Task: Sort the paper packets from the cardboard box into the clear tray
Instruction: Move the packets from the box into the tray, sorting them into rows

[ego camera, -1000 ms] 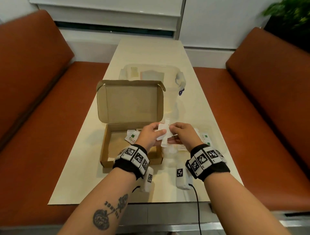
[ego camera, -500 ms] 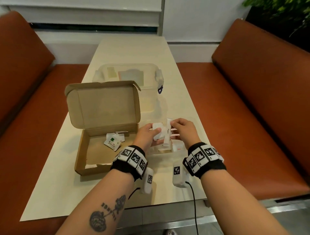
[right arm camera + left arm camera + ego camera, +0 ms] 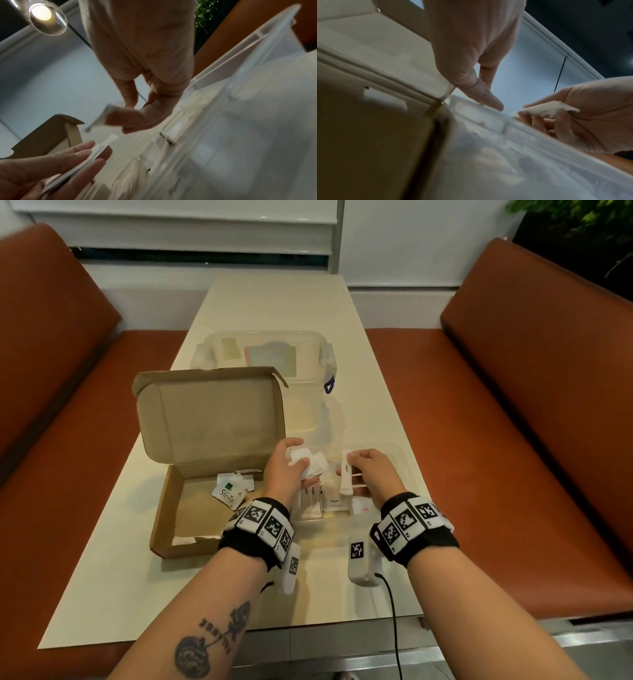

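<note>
The open cardboard box [image 3: 164,508] stands on the table's left, with a Stevia packet [image 3: 227,494] and a few white ones inside. Right of it lies the clear tray [image 3: 409,474], holding sugar sticks [image 3: 310,498], a Pepper packet [image 3: 335,501] and a Salt packet [image 3: 364,508]. My left hand [image 3: 303,462] hovers over the tray's left part and grips a small bunch of square white packets [image 3: 317,463]. Beside it, my right hand [image 3: 349,470] pinches a long white sugar stick [image 3: 346,474] upright over the tray. The right wrist view shows the stick [image 3: 106,115] blurred between thumb and finger.
A clear lidded container [image 3: 263,357] with a blue clip stands behind the box, whose raised lid [image 3: 212,419] hides part of it. Orange-brown benches [image 3: 513,440] run along both sides of the narrow table [image 3: 102,594]. A black cable [image 3: 394,628] hangs from my right wrist.
My two hands were together on one bunch of packets near the box's right corner. Now they are apart over the tray, the right one holding the stick alone.
</note>
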The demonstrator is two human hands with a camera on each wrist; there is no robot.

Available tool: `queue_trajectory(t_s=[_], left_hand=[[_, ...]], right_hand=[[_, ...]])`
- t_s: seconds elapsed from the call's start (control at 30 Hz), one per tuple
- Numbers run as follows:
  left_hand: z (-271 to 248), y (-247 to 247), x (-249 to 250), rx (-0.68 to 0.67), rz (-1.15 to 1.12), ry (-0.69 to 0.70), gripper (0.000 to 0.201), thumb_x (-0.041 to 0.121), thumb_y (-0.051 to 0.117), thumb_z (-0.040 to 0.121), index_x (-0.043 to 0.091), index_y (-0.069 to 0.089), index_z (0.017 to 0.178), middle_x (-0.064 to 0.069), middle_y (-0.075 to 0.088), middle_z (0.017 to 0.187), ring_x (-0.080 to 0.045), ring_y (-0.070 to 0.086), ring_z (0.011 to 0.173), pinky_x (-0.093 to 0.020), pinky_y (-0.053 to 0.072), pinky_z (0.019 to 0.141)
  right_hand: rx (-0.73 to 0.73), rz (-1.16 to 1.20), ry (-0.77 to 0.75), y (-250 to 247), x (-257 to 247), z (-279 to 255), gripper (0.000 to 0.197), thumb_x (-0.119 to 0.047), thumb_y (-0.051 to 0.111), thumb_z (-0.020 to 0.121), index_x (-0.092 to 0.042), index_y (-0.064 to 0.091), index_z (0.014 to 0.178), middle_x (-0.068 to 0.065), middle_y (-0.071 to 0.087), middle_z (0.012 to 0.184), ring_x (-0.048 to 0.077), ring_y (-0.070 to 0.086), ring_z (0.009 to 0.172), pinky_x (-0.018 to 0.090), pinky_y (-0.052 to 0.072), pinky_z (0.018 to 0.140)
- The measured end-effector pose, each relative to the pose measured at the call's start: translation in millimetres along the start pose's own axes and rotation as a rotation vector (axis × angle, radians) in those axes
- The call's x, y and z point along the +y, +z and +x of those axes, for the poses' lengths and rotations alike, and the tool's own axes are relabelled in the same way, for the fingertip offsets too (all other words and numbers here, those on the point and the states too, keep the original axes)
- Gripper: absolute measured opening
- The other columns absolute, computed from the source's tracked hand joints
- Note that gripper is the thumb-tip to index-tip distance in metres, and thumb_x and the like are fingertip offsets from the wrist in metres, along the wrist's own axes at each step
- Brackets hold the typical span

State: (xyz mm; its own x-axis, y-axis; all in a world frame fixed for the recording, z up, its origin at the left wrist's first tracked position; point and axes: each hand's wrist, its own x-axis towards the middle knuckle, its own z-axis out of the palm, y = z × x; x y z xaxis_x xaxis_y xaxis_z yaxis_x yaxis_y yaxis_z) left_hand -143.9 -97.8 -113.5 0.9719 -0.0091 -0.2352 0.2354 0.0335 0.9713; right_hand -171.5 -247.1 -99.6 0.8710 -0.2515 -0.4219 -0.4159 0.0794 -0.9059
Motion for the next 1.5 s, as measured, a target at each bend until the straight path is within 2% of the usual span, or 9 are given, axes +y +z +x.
queue_trajectory(t_s=[0.13,0.4,0.53,0.77,0.97,1.13,1.3,1.4,1.5], left_hand=[[0,-12,6,0.020,0.018,0.088,0.022,0.000,0.050,0.095,0.017,0.061,0.087,-0.012,0.047,0.127,-0.018,0.059,0.096,-0.024,0.059,0.065],[3,-33,3,0.056,-0.005,0.113,0.020,0.004,0.050,0.095,0.016,0.063,0.086,-0.010,0.051,0.123,-0.021,0.059,0.104,-0.023,0.059,0.066],[4,-42,0,0.062,-0.001,0.109,0.022,0.004,0.051,0.095,0.019,0.062,0.084,-0.006,0.051,0.120,-0.014,0.058,0.095,-0.024,0.059,0.067],[6,-51,-1,0.053,-0.017,0.081,0.021,0.003,0.051,0.095,0.017,0.062,0.084,-0.004,0.052,0.117,-0.013,0.058,0.094,-0.024,0.059,0.065],[9,-54,-2,0.043,-0.014,0.062,0.021,0.005,0.052,0.094,0.019,0.063,0.084,0.005,0.052,0.103,-0.013,0.058,0.092,-0.025,0.059,0.064],[8,-53,-3,0.020,0.029,0.071,0.021,0.005,0.053,0.094,0.021,0.063,0.083,0.001,0.052,0.108,-0.013,0.057,0.093,-0.025,0.059,0.065],[7,-52,-3,0.019,0.046,0.067,0.020,0.006,0.053,0.095,0.020,0.064,0.085,-0.004,0.051,0.116,-0.013,0.058,0.093,-0.022,0.059,0.063],[5,-52,-3,-0.006,0.043,0.066,0.019,0.005,0.052,0.095,0.018,0.063,0.086,-0.005,0.051,0.117,-0.013,0.058,0.093,-0.023,0.059,0.065],[3,-51,-3,-0.059,0.035,0.049,0.018,0.003,0.052,0.095,0.017,0.063,0.092,-0.005,0.053,0.114,-0.017,0.061,0.096,-0.023,0.059,0.064]], right_hand=[[-0.035,-0.029,0.001,12,-1,-1,0.017,0.004,0.060,0.084,-0.007,0.050,0.093,0.012,0.065,0.076,0.014,0.063,0.048,0.023,0.051,0.043],[0.082,-0.487,-0.119,49,12,4,0.015,-0.001,0.073,0.075,-0.007,0.060,0.070,0.013,0.068,0.072,0.023,0.067,0.061,0.033,0.059,0.066],[0.157,-0.636,-0.150,63,16,10,0.007,-0.006,0.069,0.076,0.001,0.069,0.079,0.017,0.070,0.084,0.030,0.068,0.082,0.041,0.056,0.080],[0.244,-0.872,-0.226,70,18,6,0.012,-0.007,0.062,0.078,-0.010,0.063,0.089,0.008,0.067,0.084,0.025,0.062,0.079,0.029,0.049,0.070],[0.074,-0.921,-0.166,59,15,7,0.034,-0.003,0.067,0.079,-0.016,0.067,0.110,0.010,0.068,0.106,0.027,0.066,0.094,0.040,0.054,0.086],[-0.021,-1.050,-0.134,50,10,5,0.053,-0.013,0.080,0.071,-0.021,0.062,0.121,0.003,0.061,0.124,0.020,0.059,0.108,0.025,0.043,0.086],[-0.023,-1.090,-0.172,50,11,2,0.055,-0.014,0.080,0.071,-0.022,0.062,0.122,0.001,0.055,0.133,0.019,0.055,0.117,0.026,0.040,0.092],[-0.033,-1.092,-0.184,49,12,1,0.053,-0.015,0.080,0.071,-0.023,0.063,0.120,0.001,0.057,0.131,0.019,0.055,0.116,0.027,0.041,0.093],[-0.024,-0.973,-0.250,49,10,0,0.040,-0.019,0.076,0.076,-0.020,0.066,0.115,0.004,0.066,0.110,0.017,0.061,0.097,0.026,0.045,0.085]])
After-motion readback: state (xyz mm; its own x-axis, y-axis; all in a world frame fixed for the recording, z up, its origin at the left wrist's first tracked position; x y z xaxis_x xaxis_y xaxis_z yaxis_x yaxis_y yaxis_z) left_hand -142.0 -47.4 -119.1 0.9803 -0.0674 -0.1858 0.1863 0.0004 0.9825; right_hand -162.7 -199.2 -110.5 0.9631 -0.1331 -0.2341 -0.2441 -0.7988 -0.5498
